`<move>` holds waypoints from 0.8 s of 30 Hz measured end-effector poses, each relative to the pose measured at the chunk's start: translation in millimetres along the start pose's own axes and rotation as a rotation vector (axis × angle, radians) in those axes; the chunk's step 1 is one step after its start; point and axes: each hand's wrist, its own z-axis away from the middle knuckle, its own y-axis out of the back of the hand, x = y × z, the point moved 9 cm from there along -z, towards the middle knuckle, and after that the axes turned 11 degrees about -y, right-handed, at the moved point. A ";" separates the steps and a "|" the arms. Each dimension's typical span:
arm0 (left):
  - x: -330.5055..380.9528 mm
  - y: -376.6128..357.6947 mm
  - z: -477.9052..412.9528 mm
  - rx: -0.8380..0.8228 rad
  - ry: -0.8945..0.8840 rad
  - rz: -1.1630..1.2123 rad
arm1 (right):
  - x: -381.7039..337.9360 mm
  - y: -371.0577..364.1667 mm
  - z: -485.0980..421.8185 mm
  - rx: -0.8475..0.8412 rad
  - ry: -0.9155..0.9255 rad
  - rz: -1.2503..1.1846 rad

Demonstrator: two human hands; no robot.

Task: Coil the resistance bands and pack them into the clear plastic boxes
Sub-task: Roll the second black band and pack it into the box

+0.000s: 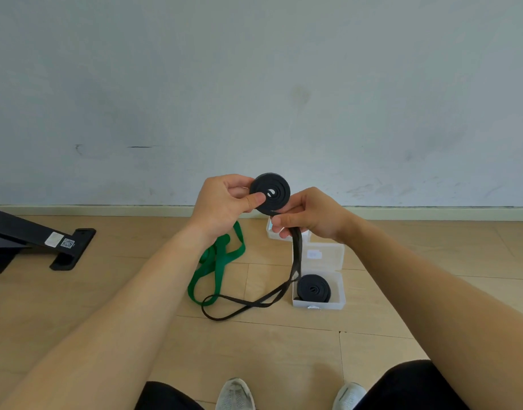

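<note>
My left hand pinches a partly wound black coil of a resistance band, held up in front of the wall. Just below the coil, my right hand pinches the band's loose tail, which hangs down and loops across the floor. An open clear plastic box on the floor holds another coiled black band. A second clear box lies behind my right hand, mostly hidden. A green band lies uncoiled on the floor to the left of the boxes.
A black metal equipment foot with a QR sticker sits on the wooden floor at the left. The wall and its baseboard run close behind. My knees and grey shoes are at the bottom edge.
</note>
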 end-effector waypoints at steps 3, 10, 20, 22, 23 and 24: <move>7.2 -1.5 -3.0 -0.051 -0.046 -0.088 | -0.6 1.2 1.6 0.025 0.035 -0.013; 12.5 -15.7 -4.9 -0.265 -0.058 -0.250 | 8.2 -11.0 2.8 -0.037 0.035 0.006; -25.3 -39.5 15.9 0.241 0.197 0.501 | 11.4 -12.1 -6.5 0.029 -0.020 -0.380; -23.1 -41.8 14.0 0.228 0.187 0.517 | 11.7 -11.7 -6.6 0.036 -0.025 -0.434; -21.5 -39.7 13.2 0.216 0.176 0.480 | 12.1 -11.0 -6.3 0.038 -0.027 -0.433; -19.8 -36.4 11.9 0.205 0.162 0.431 | 12.3 -10.5 -5.6 0.040 -0.028 -0.411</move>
